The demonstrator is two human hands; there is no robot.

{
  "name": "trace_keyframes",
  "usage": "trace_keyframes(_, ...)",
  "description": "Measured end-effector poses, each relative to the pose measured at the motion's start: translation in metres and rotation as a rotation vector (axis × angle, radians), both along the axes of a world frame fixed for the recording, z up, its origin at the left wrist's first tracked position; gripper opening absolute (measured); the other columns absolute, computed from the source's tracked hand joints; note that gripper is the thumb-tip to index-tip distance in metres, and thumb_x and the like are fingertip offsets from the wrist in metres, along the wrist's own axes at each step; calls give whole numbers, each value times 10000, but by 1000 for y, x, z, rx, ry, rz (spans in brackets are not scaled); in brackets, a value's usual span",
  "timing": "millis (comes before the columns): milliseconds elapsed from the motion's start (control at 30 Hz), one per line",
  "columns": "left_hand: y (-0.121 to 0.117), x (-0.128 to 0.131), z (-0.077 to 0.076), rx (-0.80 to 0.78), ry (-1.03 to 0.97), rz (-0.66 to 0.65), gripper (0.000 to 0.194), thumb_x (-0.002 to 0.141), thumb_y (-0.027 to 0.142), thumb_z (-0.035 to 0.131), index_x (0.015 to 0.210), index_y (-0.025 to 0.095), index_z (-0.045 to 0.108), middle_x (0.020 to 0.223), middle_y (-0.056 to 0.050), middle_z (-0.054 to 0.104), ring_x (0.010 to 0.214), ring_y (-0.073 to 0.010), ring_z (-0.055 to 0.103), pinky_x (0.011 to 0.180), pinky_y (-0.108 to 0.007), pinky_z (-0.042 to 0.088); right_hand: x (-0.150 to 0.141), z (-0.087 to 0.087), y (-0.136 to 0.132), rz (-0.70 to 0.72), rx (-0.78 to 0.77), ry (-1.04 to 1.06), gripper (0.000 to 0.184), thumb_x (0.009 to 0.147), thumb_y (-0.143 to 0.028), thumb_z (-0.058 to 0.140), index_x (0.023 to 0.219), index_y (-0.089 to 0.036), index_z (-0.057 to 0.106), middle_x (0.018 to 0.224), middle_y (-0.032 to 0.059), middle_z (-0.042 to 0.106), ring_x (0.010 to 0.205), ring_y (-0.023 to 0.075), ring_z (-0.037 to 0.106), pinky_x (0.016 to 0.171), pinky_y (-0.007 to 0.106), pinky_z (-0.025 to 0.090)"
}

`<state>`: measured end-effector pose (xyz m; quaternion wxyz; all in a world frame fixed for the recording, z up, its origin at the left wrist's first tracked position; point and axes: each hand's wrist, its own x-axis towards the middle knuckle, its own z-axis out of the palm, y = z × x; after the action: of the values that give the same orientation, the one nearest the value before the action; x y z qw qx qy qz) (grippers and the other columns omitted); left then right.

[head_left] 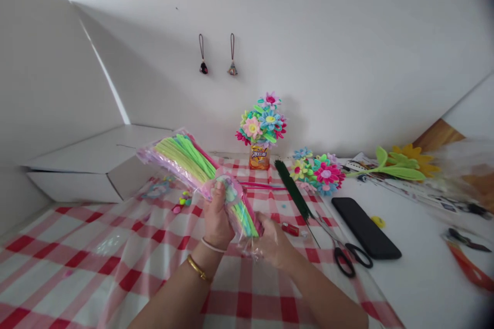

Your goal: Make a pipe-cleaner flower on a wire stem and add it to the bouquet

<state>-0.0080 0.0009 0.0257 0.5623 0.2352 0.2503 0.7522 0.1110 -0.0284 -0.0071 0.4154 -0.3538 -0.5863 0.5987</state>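
Slanting above the checked cloth [131, 280], the bag [185, 160] of fuzzy stems points its long axis from far left to near right. The left hand [218, 221] clamps its middle, thumb on the round card [231, 190], other fingers mostly hidden. The right hand [273, 240] pinches the near end. Beyond, the orange pot [259, 158] bears stylised white lettering, unreadable here.
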Motion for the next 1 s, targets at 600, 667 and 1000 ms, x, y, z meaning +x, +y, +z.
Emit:
trace_keyframes(600,28,-36,4,-36,-190,93,133,638,193,688,738,180,602,642,35,647,568,-120,610,640,-261,507,60,27,9,-21,177,-722,163,634,-205,571,785,-186,631,697,-20,615,604,133,528,524,214,360)
trace_keyframes(667,31,-45,4,-46,-199,124,92,663,200,662,732,179,606,643,30,651,569,-126,609,661,-279,506,63,32,8,-5,174,-803,207,648,-251,579,841,-201,635,726,-9,630,618,142,544,520,214,354)
trace_keyframes(1000,43,-56,-8,-88,-192,314,69,728,212,596,786,177,606,745,15,659,672,-122,614,736,-287,492,40,25,12,-223,684,-1332,740,681,-169,487,1363,-224,205,1064,106,608,804,236,594,677,302,378)
